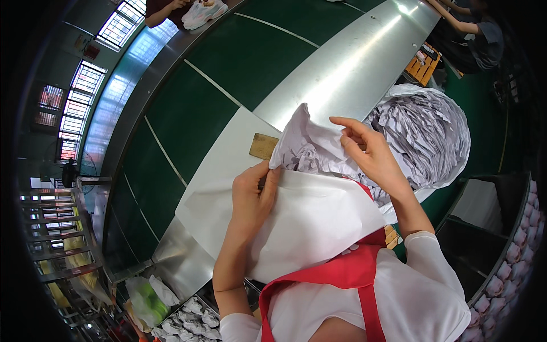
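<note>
My left hand (pixel 253 191) pinches the left edge of a crumpled sheet of thin whitish paper (pixel 310 145), thumb against fingers. My right hand (pixel 370 154) is at the sheet's right side, its index finger stretched out and its thumb apart from it. The thumb seems to touch the paper. One corner of the crumpled sheet stands up in a peak. Below it lies a smooth white sheet (pixel 313 211), bulging toward my red apron (pixel 325 273). Beyond my left hand, a small wooden block (pixel 263 146) rests on flat white paper (pixel 222 165).
To the right stands a big white bag (pixel 464 131) full of crumpled paper. A metal table (pixel 330 68) runs away beside a green conveyor belt (pixel 211 74). Wrapped bundles (pixel 507 279) line a rack at lower right. Two other people work at the far end.
</note>
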Demonstrator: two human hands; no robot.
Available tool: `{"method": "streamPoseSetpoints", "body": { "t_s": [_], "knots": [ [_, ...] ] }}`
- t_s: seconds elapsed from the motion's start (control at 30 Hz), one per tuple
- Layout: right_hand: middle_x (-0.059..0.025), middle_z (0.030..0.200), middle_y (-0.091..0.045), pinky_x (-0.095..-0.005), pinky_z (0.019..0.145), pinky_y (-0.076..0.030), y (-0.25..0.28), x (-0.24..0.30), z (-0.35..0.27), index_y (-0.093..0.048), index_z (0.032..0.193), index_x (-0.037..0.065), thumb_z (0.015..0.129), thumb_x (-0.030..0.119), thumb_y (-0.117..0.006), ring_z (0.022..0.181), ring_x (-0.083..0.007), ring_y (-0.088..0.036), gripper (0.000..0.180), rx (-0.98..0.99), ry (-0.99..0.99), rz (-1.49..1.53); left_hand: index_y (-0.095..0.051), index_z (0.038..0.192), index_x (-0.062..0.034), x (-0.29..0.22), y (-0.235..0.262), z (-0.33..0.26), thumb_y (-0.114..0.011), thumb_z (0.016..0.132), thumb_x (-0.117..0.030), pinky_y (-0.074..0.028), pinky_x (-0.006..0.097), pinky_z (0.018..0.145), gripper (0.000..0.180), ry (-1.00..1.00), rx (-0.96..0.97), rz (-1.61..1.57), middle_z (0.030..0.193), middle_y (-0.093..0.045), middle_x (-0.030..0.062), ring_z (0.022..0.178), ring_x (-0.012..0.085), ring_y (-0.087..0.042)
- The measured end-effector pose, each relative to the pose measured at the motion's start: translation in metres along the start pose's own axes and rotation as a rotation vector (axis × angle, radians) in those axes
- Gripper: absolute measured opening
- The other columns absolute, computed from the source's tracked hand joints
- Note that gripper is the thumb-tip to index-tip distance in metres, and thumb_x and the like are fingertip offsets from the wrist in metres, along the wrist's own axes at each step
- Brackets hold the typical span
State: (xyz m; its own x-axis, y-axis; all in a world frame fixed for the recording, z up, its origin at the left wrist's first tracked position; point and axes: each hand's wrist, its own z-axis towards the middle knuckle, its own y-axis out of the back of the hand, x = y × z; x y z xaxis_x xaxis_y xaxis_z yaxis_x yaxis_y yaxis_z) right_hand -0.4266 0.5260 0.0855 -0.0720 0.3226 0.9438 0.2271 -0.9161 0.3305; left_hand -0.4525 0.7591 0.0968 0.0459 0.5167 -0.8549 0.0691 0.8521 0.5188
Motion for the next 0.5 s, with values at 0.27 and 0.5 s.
{"method": "streamPoseSetpoints", "body": {
  "t_s": [0.27, 0.5],
  "knots": [
    [-0.0133, 0.068, -0.06, -0.0288, 0.058, -0.045, -0.009, 0.002, 0.01, -0.058, 0.112, 0.0, 0.085, 0.016, -0.054, 0.06, -0.0153, -0.058, 0.031, -0.096, 0.008, -0.157, -0.059, 0.077, -0.0001, -0.001, -0.003, -0.002, -0.055, 0.089, -0.012, -0.034, 0.033, 0.047, 0.017, -0.089, 0.014, 0.093, 0.053, -0.046, 0.0091, 0.049, 0.0183, -0.041],
    [0.0, 0.077, -0.059, -0.0208, 0.059, -0.038, 0.004, -0.024, 0.019, -0.06, 0.096, -0.004, 0.086, 0.006, -0.05, 0.068, -0.0044, -0.046, 0.017, -0.088, 0.014, 0.232, -0.06, 0.084, 0.0042, 0.026, 0.036, -0.002, -0.052, 0.092, -0.017, -0.031, 0.024, 0.046, 0.024, 0.115, 0.02, -0.012, 0.057, -0.045, -0.0002, 0.051, 0.0064, -0.036]
  ]
}}
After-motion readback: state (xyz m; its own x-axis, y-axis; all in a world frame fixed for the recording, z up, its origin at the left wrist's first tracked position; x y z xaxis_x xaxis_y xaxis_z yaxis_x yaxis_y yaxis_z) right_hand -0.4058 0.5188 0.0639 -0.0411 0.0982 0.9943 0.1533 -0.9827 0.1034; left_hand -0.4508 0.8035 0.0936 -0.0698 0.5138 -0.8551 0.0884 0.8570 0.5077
